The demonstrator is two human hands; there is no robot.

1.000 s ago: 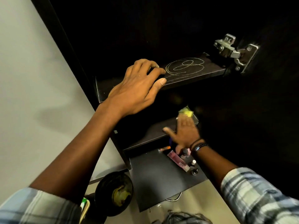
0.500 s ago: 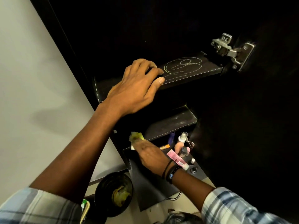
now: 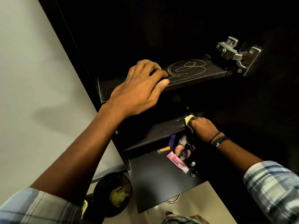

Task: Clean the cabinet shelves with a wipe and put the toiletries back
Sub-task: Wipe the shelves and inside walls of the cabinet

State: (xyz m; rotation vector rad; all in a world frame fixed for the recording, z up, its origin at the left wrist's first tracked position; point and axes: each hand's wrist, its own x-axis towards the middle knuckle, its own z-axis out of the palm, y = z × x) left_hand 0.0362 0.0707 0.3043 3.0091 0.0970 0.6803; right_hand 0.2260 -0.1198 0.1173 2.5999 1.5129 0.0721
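My left hand (image 3: 139, 88) grips the front edge of the upper dark shelf (image 3: 202, 75), which bears a pale scribbled loop mark (image 3: 186, 67). My right hand (image 3: 203, 128) presses a yellow wipe (image 3: 188, 118) against the right end of the middle shelf (image 3: 163, 128). On the lowest shelf (image 3: 155, 172) lie the toiletries: a pink tube (image 3: 177, 161), a small orange-capped stick (image 3: 163, 149), and several small bottles (image 3: 182, 147) clustered under my right wrist.
A metal door hinge (image 3: 234, 52) sticks out at the upper right, beside the open cabinet door. A dark round bin (image 3: 113, 193) with crumpled waste stands on the floor below. A pale wall (image 3: 32, 78) fills the left side.
My right hand has swept the wipe from the left end of the middle shelf back to its right end. My left hand has stayed on the upper shelf edge.
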